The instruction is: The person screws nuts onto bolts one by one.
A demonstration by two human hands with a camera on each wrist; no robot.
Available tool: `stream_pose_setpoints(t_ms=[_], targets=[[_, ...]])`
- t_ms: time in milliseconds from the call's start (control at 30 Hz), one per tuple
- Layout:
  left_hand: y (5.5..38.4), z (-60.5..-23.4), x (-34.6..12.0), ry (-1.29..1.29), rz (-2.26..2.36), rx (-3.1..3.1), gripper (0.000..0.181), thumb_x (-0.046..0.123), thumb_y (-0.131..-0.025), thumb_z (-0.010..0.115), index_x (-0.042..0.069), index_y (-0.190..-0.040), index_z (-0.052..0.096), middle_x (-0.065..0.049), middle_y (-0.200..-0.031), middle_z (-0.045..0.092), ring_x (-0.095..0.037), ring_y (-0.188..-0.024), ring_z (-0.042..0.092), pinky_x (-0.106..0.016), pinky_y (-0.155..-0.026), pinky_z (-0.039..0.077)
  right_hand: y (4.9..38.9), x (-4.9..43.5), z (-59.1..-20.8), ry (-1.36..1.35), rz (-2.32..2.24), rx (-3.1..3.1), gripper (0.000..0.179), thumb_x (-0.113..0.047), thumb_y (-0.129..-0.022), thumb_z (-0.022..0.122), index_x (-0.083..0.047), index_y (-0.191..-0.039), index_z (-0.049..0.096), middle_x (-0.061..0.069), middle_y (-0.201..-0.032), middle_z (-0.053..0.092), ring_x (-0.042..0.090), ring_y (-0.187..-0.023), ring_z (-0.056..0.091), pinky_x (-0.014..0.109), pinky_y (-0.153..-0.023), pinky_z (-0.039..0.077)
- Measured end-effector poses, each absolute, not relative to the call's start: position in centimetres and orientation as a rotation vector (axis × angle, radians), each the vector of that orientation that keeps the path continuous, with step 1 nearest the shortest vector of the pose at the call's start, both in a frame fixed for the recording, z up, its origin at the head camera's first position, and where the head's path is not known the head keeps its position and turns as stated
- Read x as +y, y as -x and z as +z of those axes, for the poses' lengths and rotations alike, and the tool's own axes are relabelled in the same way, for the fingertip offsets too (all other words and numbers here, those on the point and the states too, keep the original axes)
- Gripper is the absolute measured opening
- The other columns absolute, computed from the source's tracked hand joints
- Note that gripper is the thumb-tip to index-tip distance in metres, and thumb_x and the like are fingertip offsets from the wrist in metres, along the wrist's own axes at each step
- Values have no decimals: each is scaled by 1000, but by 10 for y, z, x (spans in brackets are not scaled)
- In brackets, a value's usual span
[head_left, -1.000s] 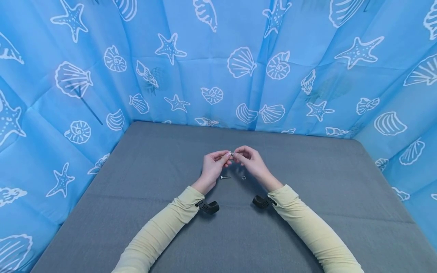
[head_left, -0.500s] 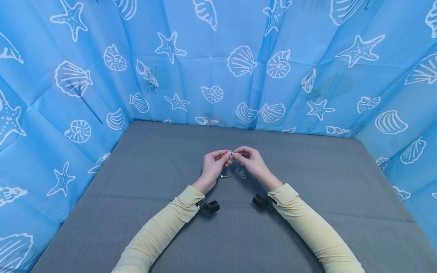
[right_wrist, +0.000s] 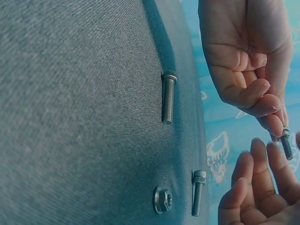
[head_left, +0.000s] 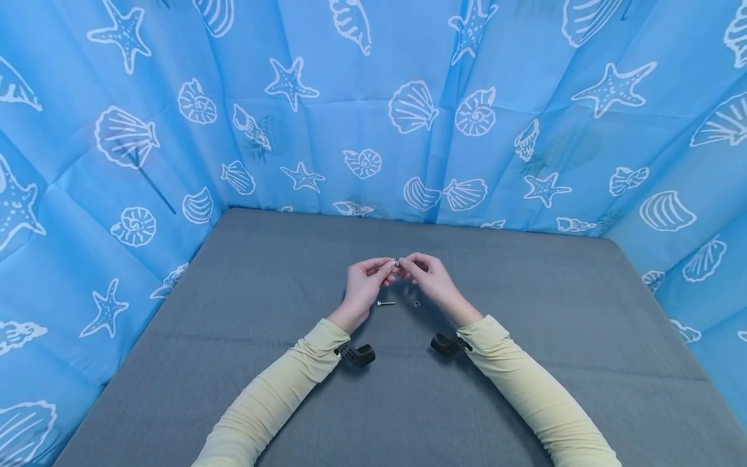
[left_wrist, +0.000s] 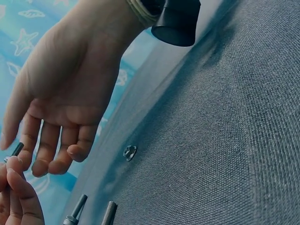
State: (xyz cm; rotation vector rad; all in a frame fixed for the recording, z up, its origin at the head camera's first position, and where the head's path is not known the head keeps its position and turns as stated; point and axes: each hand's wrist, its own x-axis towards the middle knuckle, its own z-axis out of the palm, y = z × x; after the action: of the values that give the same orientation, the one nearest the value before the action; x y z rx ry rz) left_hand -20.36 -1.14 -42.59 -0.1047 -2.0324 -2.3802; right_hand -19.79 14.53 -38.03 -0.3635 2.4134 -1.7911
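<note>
Bolt point(right_wrist: 288, 149) hangs above the desk point(head_left: 280, 272), one end pinched in the grip of the left hand point(head_left: 362, 285). Below lie a second bolt point(right_wrist: 168, 98), third bolt point(right_wrist: 198, 197) and flanged nut point(right_wrist: 163, 200). The right hand point(head_left: 432, 280) parts relaxed fingers around the shank. Side edges sit well off; the far edge is nearer.

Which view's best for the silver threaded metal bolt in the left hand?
Right wrist: the silver threaded metal bolt projects from the left hand, its shank visible to the tip. Left wrist shows only a short stub near the frame's edge; head, just a tiny metallic speck.
</note>
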Motion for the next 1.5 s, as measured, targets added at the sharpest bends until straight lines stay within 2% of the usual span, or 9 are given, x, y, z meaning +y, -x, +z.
stream_pose_setpoints(t_ms=[167,333,433,533,767,900,1133,1233,1500], targets=[[203,-426,-11,95,-2375,-2035,23,12,-93,65,-5,-108,68,-11,-87,71,-10,-68,64,-56,-79,52,196,144,-380,395,-1804,2419,23,-9,-97,57,10,-109,59,25,-97,63,35,-86,59,27,-67,49],[202,-428,-12,72,-2373,-2041,24,14,-92,65,-3,-109,69,-9,-87,71,-11,-69,65,-53,-78,54,196,143,-381,362,-1797,2417,24,-11,-99,54,10,-106,61,25,-96,64,43,-91,57,49,-78,49],[202,-429,-11,59,-2378,-2039,23,15,-92,66,-1,-107,70,-10,-88,71,-10,-69,65,-50,-76,55,195,143,-383,358,-1817,2399,23,-10,-98,54,10,-108,60,24,-95,64,48,-95,55,55,-81,47],[202,-430,-11,58,-2382,-2033,23,15,-92,66,-2,-107,70,-11,-88,71,-10,-68,64,-47,-74,56,195,142,-384,405,-1840,2399,21,-5,-96,57,11,-110,58,22,-96,64,49,-94,55,53,-78,49],[202,-433,-11,64,-2378,-2039,23,14,-92,66,-1,-108,69,-10,-88,71,-10,-69,65,-52,-76,54,204,145,-396,362,-1869,2405,22,-11,-97,58,9,-104,63,21,-92,66,42,-90,59,27,-66,50],[203,-433,-11,67,-2370,-2034,22,14,-92,66,-1,-107,70,-11,-87,71,-10,-68,64,-52,-76,54,213,147,-410,366,-1874,2395,24,-15,-96,60,6,-106,63,18,-92,66,43,-92,58,36,-70,52],[202,-432,-10,65,-2371,-2035,20,13,-91,66,-1,-106,70,-10,-88,71,-11,-69,65,-55,-77,53,214,146,-416,338,-1841,2439,27,-21,-99,55,4,-104,65,12,-90,66,34,-87,59,49,-75,50],[203,-431,-10,68,-2369,-2033,20,13,-92,66,0,-106,70,-9,-87,71,-11,-69,65,-55,-77,53,214,146,-416,351,-1869,2413,24,-19,-98,58,3,-105,63,12,-91,65,37,-89,59,51,-76,50],[200,-427,-11,98,-2364,-2025,23,12,-92,65,-5,-107,69,-19,-91,69,-12,-66,62,-36,-63,55,207,144,-401,327,-1824,2402,25,-15,-98,56,9,-104,62,23,-94,65,45,-93,57,50,-77,50]])
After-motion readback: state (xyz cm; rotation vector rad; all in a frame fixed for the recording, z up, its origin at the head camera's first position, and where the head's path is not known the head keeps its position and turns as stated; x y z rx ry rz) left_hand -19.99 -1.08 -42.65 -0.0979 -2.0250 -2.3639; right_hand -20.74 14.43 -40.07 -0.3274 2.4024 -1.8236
